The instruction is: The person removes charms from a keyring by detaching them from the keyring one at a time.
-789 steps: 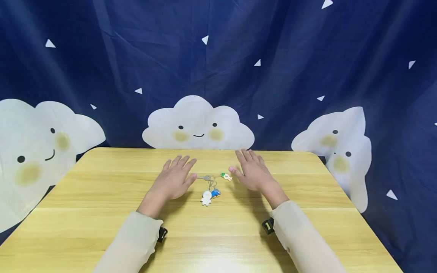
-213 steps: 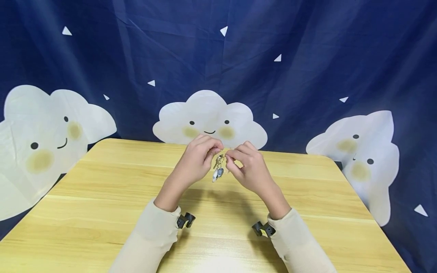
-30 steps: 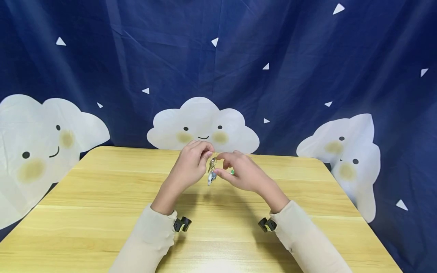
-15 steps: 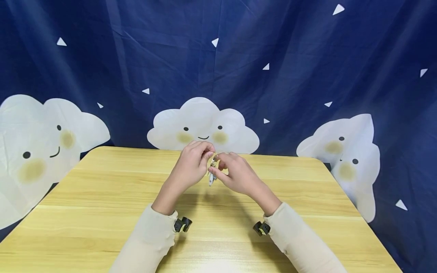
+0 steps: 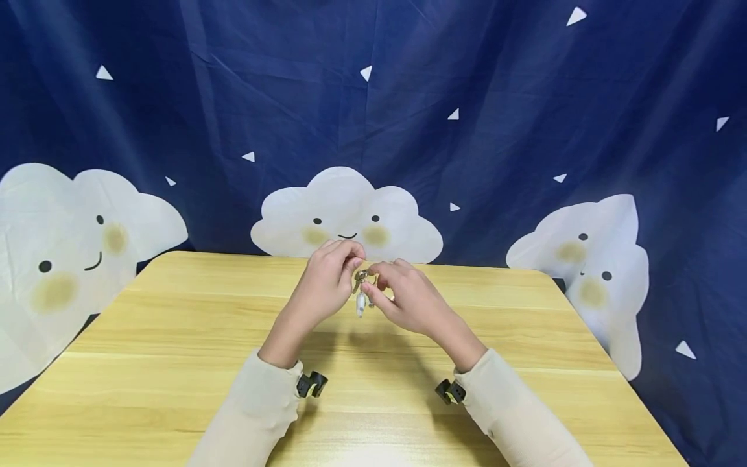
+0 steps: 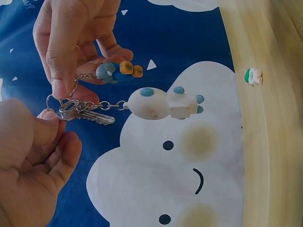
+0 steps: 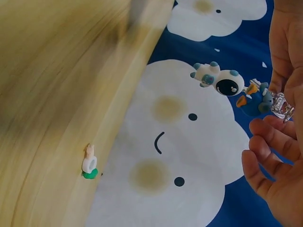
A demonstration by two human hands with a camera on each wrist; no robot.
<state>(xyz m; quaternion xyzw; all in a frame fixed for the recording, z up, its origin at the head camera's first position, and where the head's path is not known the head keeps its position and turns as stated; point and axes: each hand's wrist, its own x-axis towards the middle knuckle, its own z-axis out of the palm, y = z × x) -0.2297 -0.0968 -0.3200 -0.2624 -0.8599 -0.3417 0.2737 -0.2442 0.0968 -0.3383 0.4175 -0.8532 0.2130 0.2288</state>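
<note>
Beige-sleeved, the left hand [image 5: 323,285] pinches the key ring [image 6: 48,100] above the wooden table [image 5: 192,363]. Key [image 6: 100,117] and white figure charm [image 6: 149,104] hang below the ring. Right of it, the right hand [image 5: 414,297] pinches at the ring too — exact hold unclear — near the blue charm [image 6: 124,73]. Beyond the ring, on the table, lies a green-and-white charm [image 6: 255,76] — nearly hidden in the head view.

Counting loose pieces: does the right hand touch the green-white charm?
Apart: the right wrist view shows the green-white charm on the table, curtain visible between it and the right hand.
</note>
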